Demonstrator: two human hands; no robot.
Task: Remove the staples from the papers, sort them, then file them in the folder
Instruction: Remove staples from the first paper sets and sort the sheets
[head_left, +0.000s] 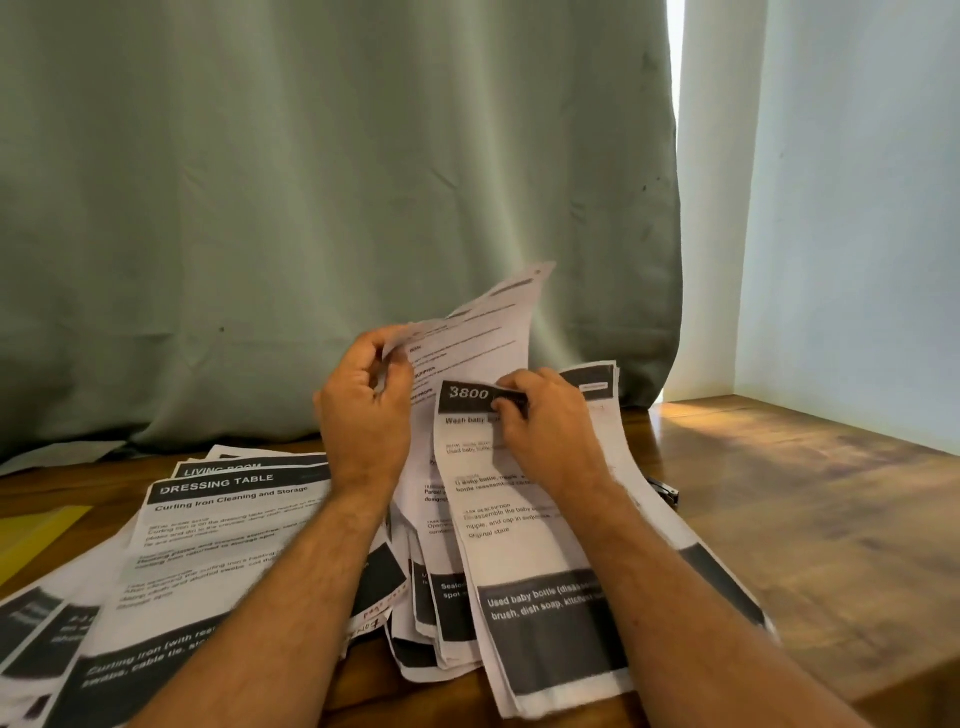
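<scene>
Green curtain (311, 208) hanging across the back, pale wall (857, 208) to the right, wooden table (805, 493) below with sunlight on its far right corner. Left hand (363, 410) raised over the middle of the table, fingers curled round the lower left edge of a lifted sheet (478, 338), pinching it so the page stands up and bends back toward the curtain. Right hand (545, 421) just beside it, thumb and fingers gripping the dark header band of the top page of a stack of papers (524, 597), right next to the printed "3800". Stack tilted up off the table from its far end, near end resting on the wood, more sheets fanned beneath it. Spread of loose papers (208, 545) flat on the left, top one headed "DRESSING TABLE", another page peeking out behind it. Yellow folder (31, 535) at the far left edge, partly under those papers. Small dark tool (667, 491) on the wood just right of the stack, too hidden to identify.
</scene>
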